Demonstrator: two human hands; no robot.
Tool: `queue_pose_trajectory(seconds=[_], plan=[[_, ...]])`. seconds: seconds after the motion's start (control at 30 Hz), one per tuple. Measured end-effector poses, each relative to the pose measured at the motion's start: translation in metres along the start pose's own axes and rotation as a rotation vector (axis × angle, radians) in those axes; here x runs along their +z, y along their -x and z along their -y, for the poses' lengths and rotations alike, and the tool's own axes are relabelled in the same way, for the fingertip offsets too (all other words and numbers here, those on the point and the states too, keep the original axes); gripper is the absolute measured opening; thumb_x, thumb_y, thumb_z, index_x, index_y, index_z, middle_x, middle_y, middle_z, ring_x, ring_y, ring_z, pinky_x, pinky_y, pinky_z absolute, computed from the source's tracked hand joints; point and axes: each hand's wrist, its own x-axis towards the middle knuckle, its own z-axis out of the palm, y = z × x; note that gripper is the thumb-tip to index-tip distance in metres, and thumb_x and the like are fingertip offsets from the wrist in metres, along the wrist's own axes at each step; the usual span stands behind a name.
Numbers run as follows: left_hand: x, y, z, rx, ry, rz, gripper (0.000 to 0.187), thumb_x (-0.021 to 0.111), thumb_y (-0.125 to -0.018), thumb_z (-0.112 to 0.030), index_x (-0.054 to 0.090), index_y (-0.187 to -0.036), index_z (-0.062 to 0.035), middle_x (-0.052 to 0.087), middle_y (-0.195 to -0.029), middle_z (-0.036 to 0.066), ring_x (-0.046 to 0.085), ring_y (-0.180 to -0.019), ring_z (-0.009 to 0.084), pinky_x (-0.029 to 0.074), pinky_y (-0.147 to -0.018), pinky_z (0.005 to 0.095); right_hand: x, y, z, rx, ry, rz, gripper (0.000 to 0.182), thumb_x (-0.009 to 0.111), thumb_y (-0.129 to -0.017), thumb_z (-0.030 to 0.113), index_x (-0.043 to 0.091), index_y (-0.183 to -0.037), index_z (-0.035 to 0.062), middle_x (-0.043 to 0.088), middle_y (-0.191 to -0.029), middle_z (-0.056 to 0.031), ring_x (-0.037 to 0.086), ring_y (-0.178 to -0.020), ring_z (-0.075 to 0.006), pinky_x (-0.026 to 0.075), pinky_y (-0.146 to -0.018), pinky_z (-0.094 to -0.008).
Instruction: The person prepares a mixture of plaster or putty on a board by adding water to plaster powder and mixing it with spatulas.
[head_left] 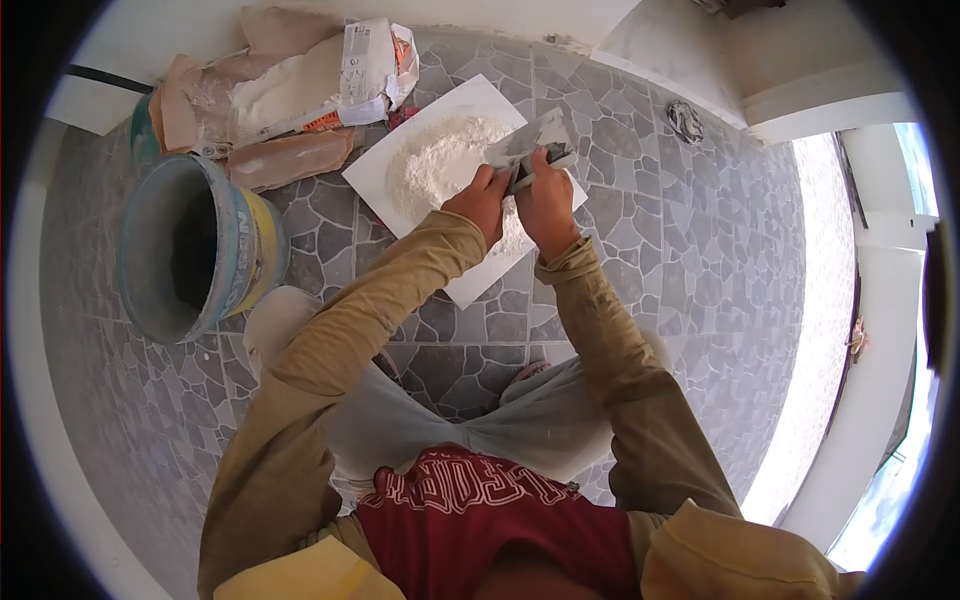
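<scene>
Above a white board on the floor, both hands are closed around a flat grey trowel with a wide blade and dark parts near the grip. My left hand grips its left side. My right hand is wrapped round the right side, thumb pressed on the blade. Fingers hide much of the handle, and I cannot make out whether a second tool lies between them. Under and left of the trowel, a heap of white powder spreads over the board.
A large blue-rimmed bucket with a yellow label stands at the left. Behind it lies a torn paper sack showing white powder. A crumpled object rests on the stone-patterned tile floor, near the wall. A bright doorway edge runs along the right.
</scene>
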Motion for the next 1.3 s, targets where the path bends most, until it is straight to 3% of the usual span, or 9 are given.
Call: queue_pose_trajectory(seconds=[0.07,0.47,0.6,0.73,0.87,0.93,1.1,1.17,1.3], plan=[[0.014,0.007,-0.008,0.083,-0.065,-0.07,0.048,0.055,-0.084,0.0,0.05,-0.132,-0.0052,0.048,-0.112,0.014,0.061,-0.091,0.0351,0.053,-0.078,0.0431,0.015,-0.008,-0.014,0.558,-1.145,-0.085,0.032,0.048,-0.1,0.03,0.058,-0.1,-0.0007,0.062,-0.088,-0.0093,0.059,-0.075,-0.0201,0.048,-0.065,-0.0335],[-0.007,-0.017,0.013,-0.154,-0.016,0.054,0.048,0.056,-0.084,-0.003,0.05,-0.132,-0.0032,0.047,-0.114,0.015,0.061,-0.097,0.0365,0.053,-0.081,0.0433,0.019,0.002,-0.004,0.098,-0.309,0.08,0.031,0.047,-0.102,0.028,0.058,-0.105,-0.0009,0.06,-0.092,-0.0083,0.055,-0.081,-0.0174,0.047,-0.071,-0.0319],[-0.004,-0.009,0.0,-0.094,-0.012,0.077,0.045,0.055,-0.085,-0.003,0.051,-0.13,-0.0031,0.047,-0.114,0.016,0.06,-0.096,0.0376,0.052,-0.081,0.0448,0.031,0.0,-0.023,0.443,-0.764,-0.039,0.023,0.061,-0.089,0.004,0.056,-0.11,-0.0041,0.066,-0.094,-0.0234,0.065,-0.09,-0.0409,0.051,-0.071,-0.0394],[-0.003,-0.013,0.012,-0.188,0.025,0.081,0.045,0.054,-0.085,-0.002,0.051,-0.13,-0.0039,0.048,-0.113,0.015,0.06,-0.097,0.037,0.051,-0.083,0.0444,0.036,0.003,-0.019,0.183,-0.603,-0.047,0.018,0.053,-0.096,0.007,0.055,-0.11,-0.0035,0.066,-0.092,-0.0181,0.065,-0.084,-0.0326,0.05,-0.072,-0.0404],[-0.006,-0.019,0.013,-0.18,0.074,0.005,0.042,0.052,-0.084,0.001,0.053,-0.126,-0.0014,0.049,-0.111,0.017,0.06,-0.098,0.0373,0.051,-0.083,0.0442,0.026,-0.001,-0.006,0.924,-1.505,-0.131,0.024,0.049,-0.101,0.019,0.056,-0.11,-0.0026,0.065,-0.097,-0.0125,0.063,-0.085,-0.0246,0.049,-0.075,-0.0343],[-0.011,-0.022,0.018,-0.161,0.083,0.07,0.043,0.053,-0.084,0.001,0.054,-0.127,-0.0013,0.049,-0.111,0.016,0.06,-0.098,0.0364,0.051,-0.083,0.0443,0.023,0.006,-0.003,0.167,-0.388,0.096,0.03,0.047,-0.102,0.029,0.054,-0.109,0.0009,0.058,-0.097,-0.0082,0.058,-0.088,-0.0197,0.048,-0.074,-0.0343],[-0.006,-0.013,0.011,-0.073,0.073,0.076,0.047,0.054,-0.084,0.001,0.051,-0.131,-0.0021,0.049,-0.113,0.016,0.06,-0.1,0.0357,0.051,-0.085,0.042,0.041,-0.002,-0.063,0.439,-1.286,-0.028,0.034,0.062,-0.088,0.006,0.049,-0.115,-0.0093,0.065,-0.082,-0.0177,0.064,-0.083,-0.0349,0.049,-0.078,-0.0411],[-0.007,-0.012,0.005,-0.08,0.055,0.088,0.049,0.054,-0.085,0.0,0.05,-0.133,-0.0042,0.048,-0.113,0.016,0.061,-0.098,0.0354,0.052,-0.082,0.0427,0.014,-0.001,-0.016,-0.086,0.033,-0.052,0.042,0.066,-0.077,-0.003,0.049,-0.115,-0.0105,0.065,-0.079,-0.021,0.063,-0.083,-0.0427,0.049,-0.075,-0.0438],[0.0,-0.003,0.003,-0.019,0.01,0.064,0.052,0.056,-0.084,-0.001,0.049,-0.136,-0.0082,0.047,-0.114,0.014,0.061,-0.094,0.036,0.053,-0.078,0.0442,0.01,0.0,-0.023,-0.262,0.146,-0.111,0.04,0.061,-0.076,-0.008,0.048,-0.113,-0.0142,0.065,-0.08,-0.0233,0.063,-0.076,-0.0436,0.047,-0.059,-0.0454]])
